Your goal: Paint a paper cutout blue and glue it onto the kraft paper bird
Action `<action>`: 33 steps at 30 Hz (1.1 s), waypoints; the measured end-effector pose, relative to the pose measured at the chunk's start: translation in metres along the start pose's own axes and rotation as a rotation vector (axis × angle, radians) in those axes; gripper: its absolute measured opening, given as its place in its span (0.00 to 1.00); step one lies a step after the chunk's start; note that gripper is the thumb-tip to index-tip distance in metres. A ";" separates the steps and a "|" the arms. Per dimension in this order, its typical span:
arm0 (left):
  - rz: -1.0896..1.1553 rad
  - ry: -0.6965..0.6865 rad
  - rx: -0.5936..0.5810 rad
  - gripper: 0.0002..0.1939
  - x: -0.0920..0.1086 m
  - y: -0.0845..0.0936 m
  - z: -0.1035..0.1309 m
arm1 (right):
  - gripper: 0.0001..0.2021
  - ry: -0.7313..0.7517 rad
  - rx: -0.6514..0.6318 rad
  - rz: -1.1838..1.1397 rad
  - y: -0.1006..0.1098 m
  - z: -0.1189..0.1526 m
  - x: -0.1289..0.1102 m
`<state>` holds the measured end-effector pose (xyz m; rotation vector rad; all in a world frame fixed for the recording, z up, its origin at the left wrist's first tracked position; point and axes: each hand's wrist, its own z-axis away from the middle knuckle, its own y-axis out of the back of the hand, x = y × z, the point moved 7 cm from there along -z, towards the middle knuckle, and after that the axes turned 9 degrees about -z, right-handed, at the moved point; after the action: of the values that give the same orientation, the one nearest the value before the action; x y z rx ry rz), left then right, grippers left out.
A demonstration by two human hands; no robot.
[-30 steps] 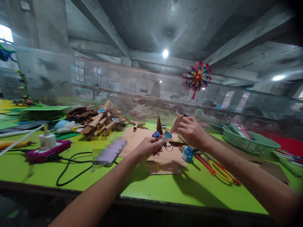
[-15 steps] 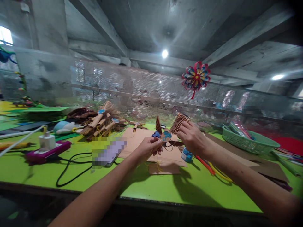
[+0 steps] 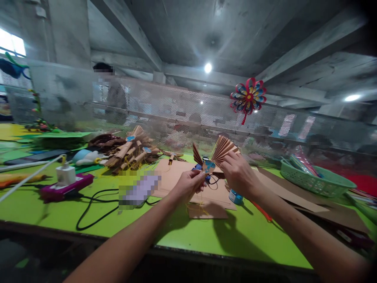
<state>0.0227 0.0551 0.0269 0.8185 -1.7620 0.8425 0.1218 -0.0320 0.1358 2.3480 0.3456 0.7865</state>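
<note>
Above the table's middle, my left hand [image 3: 191, 181] pinches a brown paper craft near a round piece [image 3: 209, 166] painted blue and tan. Its pleated paper fan [image 3: 223, 149] spreads up and to the right, and a narrower folded wing [image 3: 197, 153] rises at its left. The fingers of my right hand [image 3: 237, 171] are closed on the fan's right edge. A dark blue object [image 3: 196, 168] shows behind the left fingers; its kind is unclear. Just below my right hand stands a small blue jar [image 3: 235, 196]. Cardboard sheets [image 3: 169, 177] lie beneath the hands.
Left of centre are a phone [image 3: 143, 190], a purple power strip [image 3: 75, 186] with cables, and a pile of rolled paper crafts [image 3: 131, 151]. On the right is a green basket [image 3: 318, 179] beside brown sheets [image 3: 288, 190]. Behind a mesh partition [image 3: 165, 106] stands a person [image 3: 116, 98].
The fan looks slightly wider and higher, with my right hand still at its edge. The whole view has shifted a little, and a person now shows behind the mesh at left.
</note>
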 end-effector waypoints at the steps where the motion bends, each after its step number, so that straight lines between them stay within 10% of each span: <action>1: 0.005 -0.004 0.008 0.23 0.001 0.000 0.000 | 0.08 -0.002 -0.003 0.002 0.000 -0.001 0.000; 33: 0.060 -0.025 0.095 0.22 -0.002 -0.008 0.009 | 0.11 -0.114 0.087 -0.209 -0.019 -0.005 -0.001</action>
<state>0.0259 0.0433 0.0234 0.8452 -1.7873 0.9658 0.1166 -0.0155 0.1260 2.3775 0.5750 0.5462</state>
